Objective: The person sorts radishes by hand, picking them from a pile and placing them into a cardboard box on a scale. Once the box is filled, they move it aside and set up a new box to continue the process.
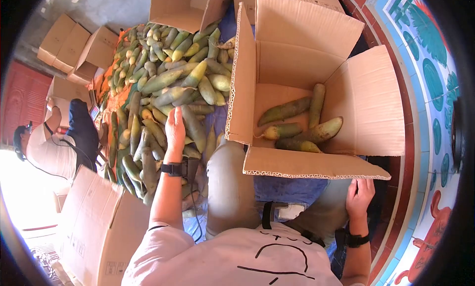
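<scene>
My left hand (175,131) reaches over a heap of long green radishes (170,80), its fingers stretched out beside a large radish (193,128). Nothing shows gripped in it. At the near right, my right hand (360,199) has its bent fingers at the edge of a flap (316,165) of the open cardboard box (302,53), the fingertips partly hidden there. Inside the box lie several radishes (284,111), some with yellowish ends. The box stands in front of my knees, its flaps folded outward.
More cardboard boxes stand behind the heap (185,9), at the far left (64,43) and at the near left (101,226). Another person (52,142) sits at the left. Orange and blue sheets lie beneath the radishes. A painted wall (430,88) runs along the right.
</scene>
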Tool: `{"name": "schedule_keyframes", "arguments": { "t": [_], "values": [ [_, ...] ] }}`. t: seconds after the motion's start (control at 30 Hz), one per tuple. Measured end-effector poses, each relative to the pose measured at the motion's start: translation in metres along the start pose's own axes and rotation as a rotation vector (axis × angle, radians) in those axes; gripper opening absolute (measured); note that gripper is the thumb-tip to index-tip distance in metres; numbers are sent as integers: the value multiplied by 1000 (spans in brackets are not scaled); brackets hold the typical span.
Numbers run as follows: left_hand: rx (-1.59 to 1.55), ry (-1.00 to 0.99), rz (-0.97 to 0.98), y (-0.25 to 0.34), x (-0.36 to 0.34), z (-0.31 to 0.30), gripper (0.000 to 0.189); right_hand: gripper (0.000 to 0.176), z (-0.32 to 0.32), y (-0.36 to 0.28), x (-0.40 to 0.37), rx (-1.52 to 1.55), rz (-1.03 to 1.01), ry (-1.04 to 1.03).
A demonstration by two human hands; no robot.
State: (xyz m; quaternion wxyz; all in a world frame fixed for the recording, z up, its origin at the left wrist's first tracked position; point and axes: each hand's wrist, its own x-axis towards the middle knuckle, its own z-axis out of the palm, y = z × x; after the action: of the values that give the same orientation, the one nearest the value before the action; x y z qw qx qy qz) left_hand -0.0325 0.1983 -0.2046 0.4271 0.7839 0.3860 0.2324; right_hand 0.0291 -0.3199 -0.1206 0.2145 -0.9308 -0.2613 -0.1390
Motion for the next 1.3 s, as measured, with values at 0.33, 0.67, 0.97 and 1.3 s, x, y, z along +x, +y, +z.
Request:
{"name": "schedule_keyframes", "arguments": {
  "t": [0.33,0.67,0.97,1.3],
  "values": [
    [541,-190,-182,-167,-16,4,55,22,-1,6,-5,-53,25,-65],
    [845,-283,-116,-166,9,20,69,23,1,21,-18,-165,7,-100],
    [1118,-545,-72,-147,34,37,66,36,4,28,-32,-215,15,-135],
    [1472,-606,-44,-199,0,2,30,37,0,20,-27,-281,11,-159]
  ]
}}
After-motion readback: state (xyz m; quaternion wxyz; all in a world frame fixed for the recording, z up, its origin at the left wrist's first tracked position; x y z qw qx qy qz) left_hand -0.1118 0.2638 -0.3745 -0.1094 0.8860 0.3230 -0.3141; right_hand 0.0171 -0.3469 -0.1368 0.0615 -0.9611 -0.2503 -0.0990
